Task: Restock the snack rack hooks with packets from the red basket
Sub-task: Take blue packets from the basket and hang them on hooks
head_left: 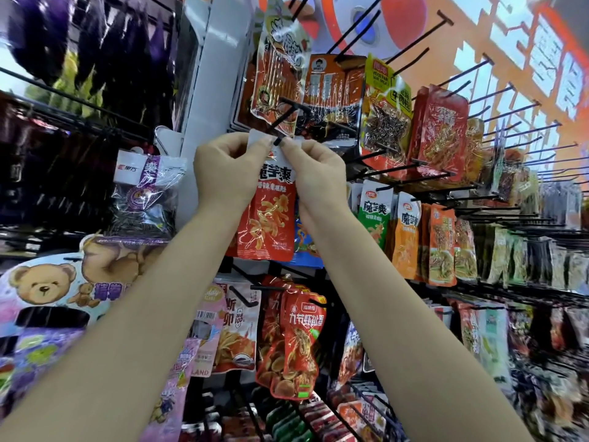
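We've got the red packet (pixel 269 215) up at the rack, its white header right at the tip of the black hook (pixel 276 141), with the left hand (pixel 223 167) and the right hand (pixel 314 172) each pinching a top corner between thumb and fingertips. To do this well, we'd say, keep the header stretched flat and level so its hole meets the hook's tip squarely, then slide the packet straight back along the hook. Both forearms reach up and inward, wrists close together just below the hook, other fingers curled in; the red basket isn't in view.
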